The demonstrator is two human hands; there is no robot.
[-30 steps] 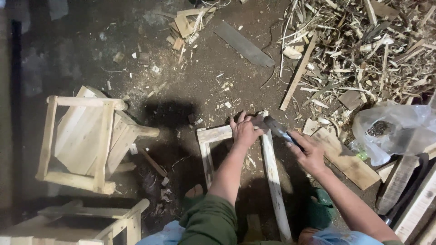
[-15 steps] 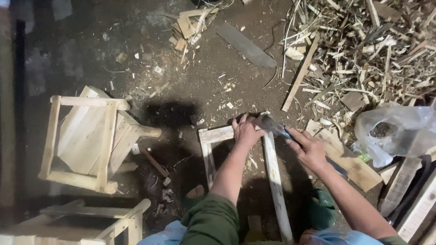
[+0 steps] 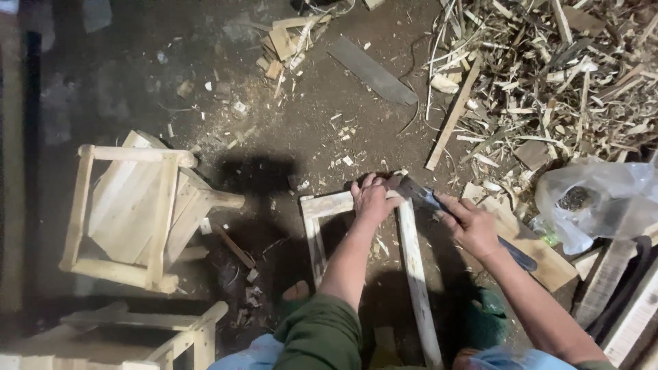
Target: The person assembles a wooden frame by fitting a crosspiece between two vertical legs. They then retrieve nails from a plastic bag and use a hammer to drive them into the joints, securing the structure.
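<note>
A rough woodworking shop: a dirt floor [image 3: 171, 75] strewn with chips, a heap of wood scraps [image 3: 548, 75] far right, unfinished wooden stools [image 3: 137, 212] on the left.

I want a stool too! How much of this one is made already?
Done: one stool lies assembled on the floor. In hand: the left hand steadies a wooden frame at its top corner, where the right hand holds a hammer. Left: this frame is open, with no seat.
</note>
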